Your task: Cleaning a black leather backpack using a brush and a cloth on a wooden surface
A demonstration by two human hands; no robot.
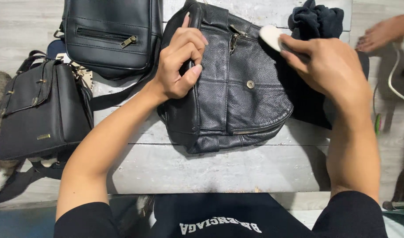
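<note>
Nearest, a white plank table (219, 169). On it lay a black leather bag (237, 97), centre. Left hand (180, 61) gripped the bag's left edge, fingers curled shut. Right hand (329, 66) pinched a white sponge (271, 35) against the bag's top right. Two more black bags (74, 75) lay left; dark cloth (315, 20) further back.
</note>
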